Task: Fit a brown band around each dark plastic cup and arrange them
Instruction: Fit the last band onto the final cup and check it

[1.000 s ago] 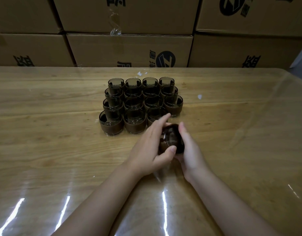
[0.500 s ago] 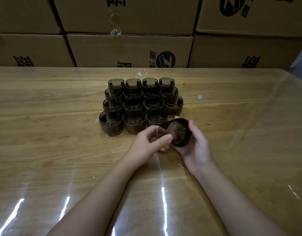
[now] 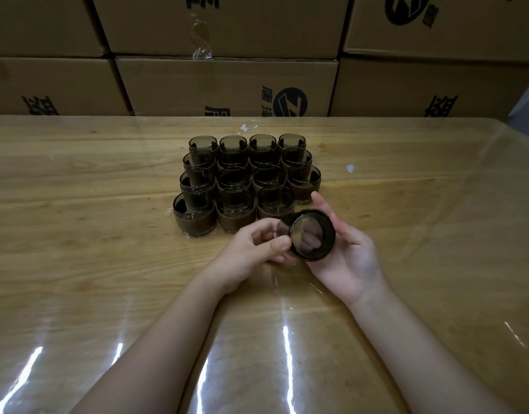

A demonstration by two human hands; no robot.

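A dark see-through plastic cup (image 3: 312, 236) lies tilted between my hands, its open mouth turned toward me. My right hand (image 3: 348, 252) cradles it from the right and behind, fingers curled round its wall. My left hand (image 3: 254, 249) pinches its left rim with thumb and fingers. Whether a brown band sits on this cup is hidden. Just beyond stands a block of several banded cups (image 3: 245, 180) in tidy rows; the front row's right end, next to the held cup, has no cup.
The wooden table (image 3: 78, 234) carries a glossy clear sheet. Stacked cardboard boxes (image 3: 227, 85) form a wall along its far edge. A small white scrap (image 3: 350, 168) lies right of the cups.
The held cup has been lifted and turned so its mouth faces me, moving slightly right. My left hand slid from over the cup to its left rim.
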